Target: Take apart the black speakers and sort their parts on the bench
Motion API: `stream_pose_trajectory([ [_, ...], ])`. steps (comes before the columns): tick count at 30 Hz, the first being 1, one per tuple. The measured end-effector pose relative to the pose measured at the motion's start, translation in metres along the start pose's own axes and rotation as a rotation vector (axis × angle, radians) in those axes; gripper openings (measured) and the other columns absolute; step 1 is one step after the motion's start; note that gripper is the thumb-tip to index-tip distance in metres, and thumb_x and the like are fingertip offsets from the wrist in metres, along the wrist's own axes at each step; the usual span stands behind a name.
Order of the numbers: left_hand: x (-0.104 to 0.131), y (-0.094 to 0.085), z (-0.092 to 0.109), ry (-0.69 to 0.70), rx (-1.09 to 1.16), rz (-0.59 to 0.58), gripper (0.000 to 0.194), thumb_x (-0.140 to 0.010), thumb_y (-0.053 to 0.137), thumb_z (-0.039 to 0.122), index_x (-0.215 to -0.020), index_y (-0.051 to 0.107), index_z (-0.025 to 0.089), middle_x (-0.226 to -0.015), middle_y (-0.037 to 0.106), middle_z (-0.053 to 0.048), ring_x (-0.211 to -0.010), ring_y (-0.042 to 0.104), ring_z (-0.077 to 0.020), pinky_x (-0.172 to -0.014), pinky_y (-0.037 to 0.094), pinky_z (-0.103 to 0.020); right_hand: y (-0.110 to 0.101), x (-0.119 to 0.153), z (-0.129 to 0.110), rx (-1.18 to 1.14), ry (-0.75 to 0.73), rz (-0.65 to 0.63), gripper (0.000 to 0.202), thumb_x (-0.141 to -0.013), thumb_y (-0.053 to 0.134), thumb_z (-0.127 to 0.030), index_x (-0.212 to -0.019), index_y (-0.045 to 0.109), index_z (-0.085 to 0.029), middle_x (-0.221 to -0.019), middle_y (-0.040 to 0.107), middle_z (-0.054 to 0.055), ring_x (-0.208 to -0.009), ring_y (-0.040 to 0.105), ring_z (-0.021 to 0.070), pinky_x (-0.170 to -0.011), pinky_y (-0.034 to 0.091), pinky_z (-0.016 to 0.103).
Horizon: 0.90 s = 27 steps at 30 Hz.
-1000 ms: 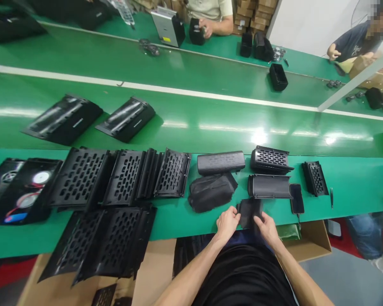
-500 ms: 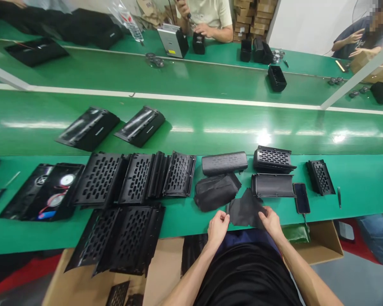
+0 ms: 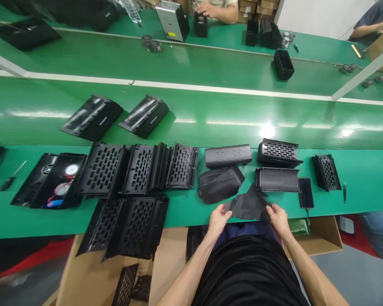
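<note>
A thin black fabric sheet (image 3: 250, 204) is spread between my two hands at the table's near edge. My left hand (image 3: 219, 219) pinches its left corner between thumb and fingers. At the other end, my right hand (image 3: 277, 216) grips the sheet's right edge. Just beyond lies a stack of black fabric pieces (image 3: 221, 185), with a closed dark speaker-like housing (image 3: 228, 155) behind it. A smooth-faced black shell (image 3: 277, 179) sits past my right hand, and behind that is a slotted black shell (image 3: 279, 152).
Several slotted black panels (image 3: 102, 168) crowd the left side, some overhanging the front edge. An opened housing with wires (image 3: 62, 180) and a screwdriver (image 3: 14, 175) lie farther left. A phone (image 3: 306, 193) rests at right. Below are cardboard boxes (image 3: 170, 250). A co-worker's hand (image 3: 206, 9) shows across the table.
My hands have moved slightly apart, and the fabric sheet is now stretched wider between them. My left hand now holds its corner. The whole view has tilted downward a little.
</note>
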State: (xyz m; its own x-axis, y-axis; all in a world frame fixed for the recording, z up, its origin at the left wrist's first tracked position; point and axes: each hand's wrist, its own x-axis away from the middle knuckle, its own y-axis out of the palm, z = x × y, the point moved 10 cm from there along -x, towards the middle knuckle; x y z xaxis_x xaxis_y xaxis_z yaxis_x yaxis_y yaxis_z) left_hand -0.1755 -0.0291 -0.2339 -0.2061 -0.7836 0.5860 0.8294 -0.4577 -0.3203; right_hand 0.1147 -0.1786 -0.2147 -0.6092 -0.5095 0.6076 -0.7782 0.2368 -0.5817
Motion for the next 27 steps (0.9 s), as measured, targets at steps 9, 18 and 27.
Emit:
stream_pose_trajectory([
  [9, 0.009, -0.044, 0.042, 0.155, -0.144, 0.135, 0.034, -0.094, 0.055, 0.047, -0.071, 0.062, 0.023, -0.081, 0.066, -0.005, -0.080, 0.061, -0.0214, -0.081, 0.049, -0.032, -0.003, 0.000, 0.004, -0.097, 0.025, -0.017, 0.036, -0.090, 0.062, -0.055, -0.095, 0.061, -0.019, -0.068, 0.064, -0.001, -0.055, 0.058, 0.0173, -0.049, 0.046, 0.028],
  [18, 0.002, -0.086, 0.026, 0.075, -0.142, 0.285, 0.031, -0.090, 0.060, 0.032, -0.119, 0.068, 0.022, -0.114, 0.075, -0.012, -0.106, 0.068, -0.0311, -0.098, 0.051, -0.044, 0.001, 0.004, -0.031, -0.159, -0.055, -0.074, 0.043, -0.070, 0.064, -0.060, -0.090, 0.066, -0.022, -0.079, 0.074, 0.007, -0.079, 0.070, 0.0316, -0.074, 0.055, 0.041],
  [27, 0.027, -0.032, 0.002, -0.091, 0.262, 0.056, 0.047, -0.084, 0.064, 0.066, -0.092, 0.068, 0.019, -0.095, 0.075, -0.012, -0.092, 0.070, -0.0271, -0.090, 0.057, -0.042, 0.032, 0.057, -0.093, -0.311, -0.181, -0.400, 0.056, -0.077, 0.071, -0.075, -0.090, 0.068, -0.020, -0.080, 0.069, 0.004, -0.072, 0.061, 0.0219, -0.066, 0.052, 0.031],
])
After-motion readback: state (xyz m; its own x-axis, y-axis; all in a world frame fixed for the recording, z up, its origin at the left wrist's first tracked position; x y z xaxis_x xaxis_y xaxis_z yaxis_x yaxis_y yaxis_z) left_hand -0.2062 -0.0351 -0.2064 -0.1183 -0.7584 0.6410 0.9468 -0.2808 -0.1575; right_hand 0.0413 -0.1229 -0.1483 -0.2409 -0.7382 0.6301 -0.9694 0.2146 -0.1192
